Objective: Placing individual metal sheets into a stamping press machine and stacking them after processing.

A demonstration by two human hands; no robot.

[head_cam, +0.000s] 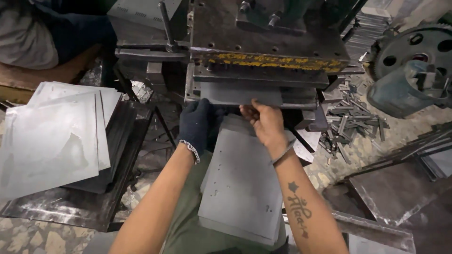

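Note:
My left hand [197,126], in a dark glove, grips the left edge of a grey metal sheet [240,96] that lies in the mouth of a heavy press [268,44]. My bare right hand [265,121] pinches the same sheet's near edge at the middle. A stack of similar grey sheets [242,188] rests on my lap, just below both hands. The press has a dark steel upper block with a worn yellow strip [278,61] across its front.
A pile of grey sheets [52,136] lies at the left on a dark tray. Small metal offcuts [353,124] are heaped on the floor at the right. A large gear wheel [414,51] stands at the far right. Another person's clothing [28,33] shows at the top left.

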